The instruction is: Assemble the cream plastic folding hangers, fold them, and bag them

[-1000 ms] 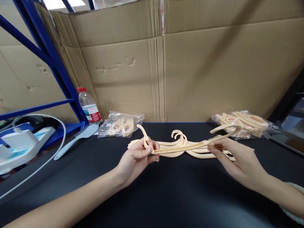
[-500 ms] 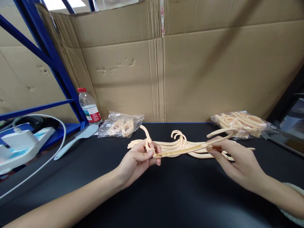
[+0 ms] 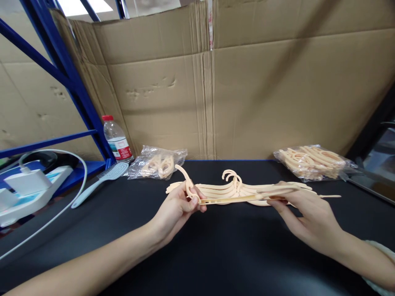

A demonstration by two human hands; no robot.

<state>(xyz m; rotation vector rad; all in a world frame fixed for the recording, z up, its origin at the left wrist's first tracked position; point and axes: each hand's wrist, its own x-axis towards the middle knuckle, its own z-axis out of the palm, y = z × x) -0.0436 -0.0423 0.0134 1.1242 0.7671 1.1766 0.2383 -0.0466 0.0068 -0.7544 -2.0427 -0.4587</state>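
Note:
Between my hands is a beige plastic hanger (image 3: 230,200), seen nearly edge-on as a thin level strip. My left hand (image 3: 177,209) pinches its left end, where a curved upright piece (image 3: 184,176) rises above the fingers. My right hand (image 3: 308,216) is closed around the other end, thumb below and fingers over it; a blurred curved part lies along these fingers and a thin tip sticks out beyond them. Just behind, several similar hangers (image 3: 216,190) lie stacked on the black table, their hooks (image 3: 233,176) pointing up.
Clear bags of beige hanger parts lie at the back, one left (image 3: 160,162) and one right (image 3: 314,160). At left are a red-capped bottle (image 3: 119,142), a pale blue hairbrush (image 3: 105,181) and a white power strip (image 3: 40,195) with a cable. Cardboard (image 3: 160,94) walls the back.
The hanger has turned from sloping to nearly level. Its curved part by my right hand has swung down, and the piece at my left hand now leans further left. Both hands keep their hold.

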